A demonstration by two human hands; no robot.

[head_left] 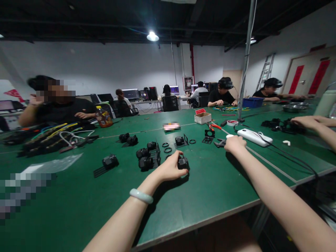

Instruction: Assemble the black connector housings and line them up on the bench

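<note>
Head view — left hand point(172, 167) grips a black unit point(183, 163); right hand point(235, 143) touches a dark tool point(219, 143), grip unclear — other units point(146, 163) look assembled, rings point(167, 152) loose.

Head view, forward-down over near table point(210, 189); far depth unclear.

The green table point(204, 189) was packed, black camera-like units point(146, 163) clustering mid-surface with loose black rings right beside them and a white oblong case point(254, 137) over to the right! Further back sat a small open box point(202, 119), while on the left sprawled tangled cables point(56, 138), a yellow-capped bottle point(104, 117) just behind, a clear plastic bag point(54, 165) in front.
</note>
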